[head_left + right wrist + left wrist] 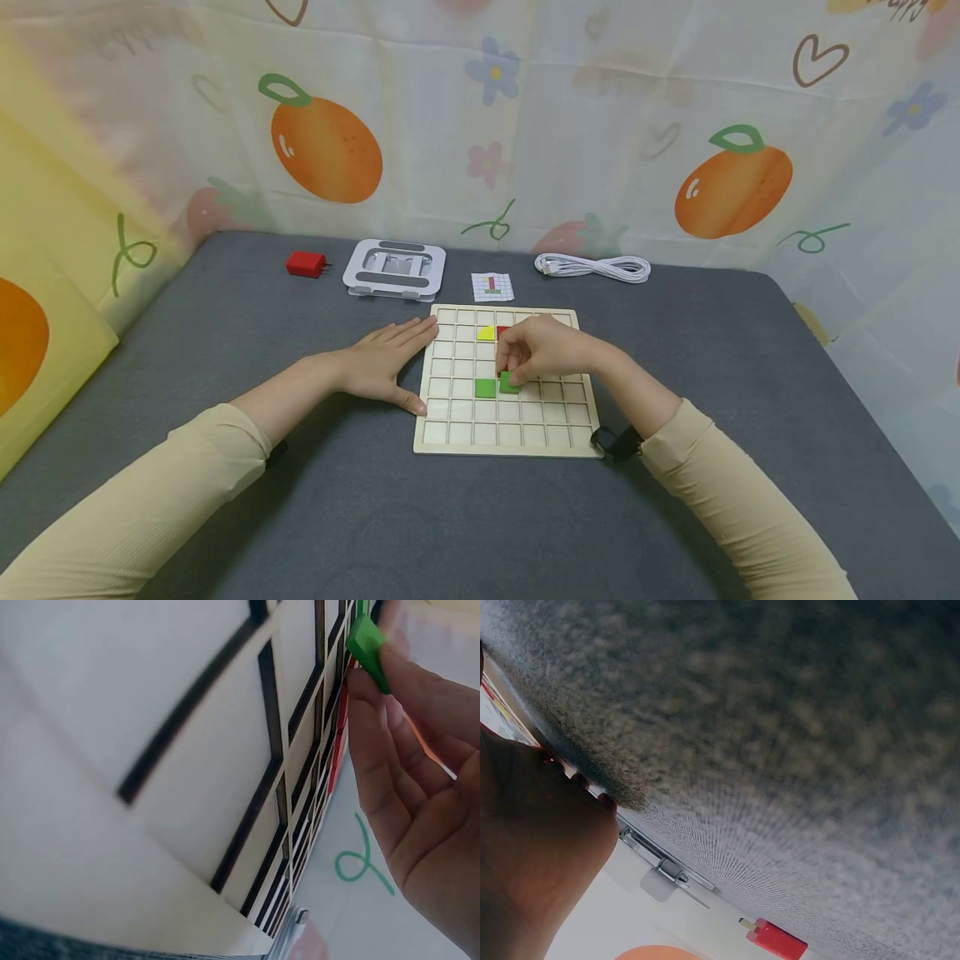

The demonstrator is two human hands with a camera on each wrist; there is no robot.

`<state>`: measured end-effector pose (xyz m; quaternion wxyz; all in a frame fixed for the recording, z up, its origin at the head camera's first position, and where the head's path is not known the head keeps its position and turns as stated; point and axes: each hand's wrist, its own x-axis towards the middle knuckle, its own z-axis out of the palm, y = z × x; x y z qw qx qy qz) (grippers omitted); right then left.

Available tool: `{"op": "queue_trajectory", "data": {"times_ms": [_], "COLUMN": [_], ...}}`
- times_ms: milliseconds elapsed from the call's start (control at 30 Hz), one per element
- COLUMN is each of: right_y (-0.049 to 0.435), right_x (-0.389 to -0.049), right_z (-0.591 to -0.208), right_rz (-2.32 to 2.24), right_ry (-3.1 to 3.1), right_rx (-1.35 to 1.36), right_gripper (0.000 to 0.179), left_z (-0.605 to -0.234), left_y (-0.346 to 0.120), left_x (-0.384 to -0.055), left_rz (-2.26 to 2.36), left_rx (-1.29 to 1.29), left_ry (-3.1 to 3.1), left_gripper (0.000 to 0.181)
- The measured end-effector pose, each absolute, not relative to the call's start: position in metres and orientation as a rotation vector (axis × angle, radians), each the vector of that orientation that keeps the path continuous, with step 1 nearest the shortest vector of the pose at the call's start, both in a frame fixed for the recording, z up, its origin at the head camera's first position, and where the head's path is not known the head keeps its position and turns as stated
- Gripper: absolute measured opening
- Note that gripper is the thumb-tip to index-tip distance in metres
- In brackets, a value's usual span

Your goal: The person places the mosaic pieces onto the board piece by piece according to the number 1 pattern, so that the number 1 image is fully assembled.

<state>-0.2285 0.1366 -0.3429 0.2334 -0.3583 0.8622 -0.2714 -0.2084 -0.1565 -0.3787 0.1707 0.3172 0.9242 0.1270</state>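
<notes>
A wooden grid board (510, 434) lies on the dark table. My left hand (386, 358) rests at its left edge, fingers extended and thumb spread along the side. In the right wrist view, my right hand (420, 772) pinches a green square tile (366, 643) between thumb and fingers, close over the grid. Just left of that tile in the head view, another green tile (485, 388) sits in a cell. Higher up, a yellow piece with a slanted corner (486, 333) lies beside a red tile (502, 332). My right hand partly hides the red pieces.
Behind the board lies a small printed pattern card (492, 287). A white and grey folding stand (394, 269) and a red plug adapter (306, 264) are at the back left. A coiled white cable (594, 267) lies at the back right, before a fruit-patterned curtain (570, 125).
</notes>
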Motion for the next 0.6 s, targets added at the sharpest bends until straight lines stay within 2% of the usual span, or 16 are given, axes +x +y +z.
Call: {"op": "queue_trajectory", "data": {"times_ms": [600], "right_y": [0.1328], "right_x": [-0.2246], "right_z": [-0.3439], "right_rz": [-0.688], "right_ry": [2.375], "right_rx": [-0.953], "right_gripper": [0.014], "left_z": [-0.3793], "left_y": [-0.1569], "left_x": [-0.2086], "left_rz": [0.359], "left_rx": [0.905], "left_ry": [2.625], "left_gripper": [0.120]}}
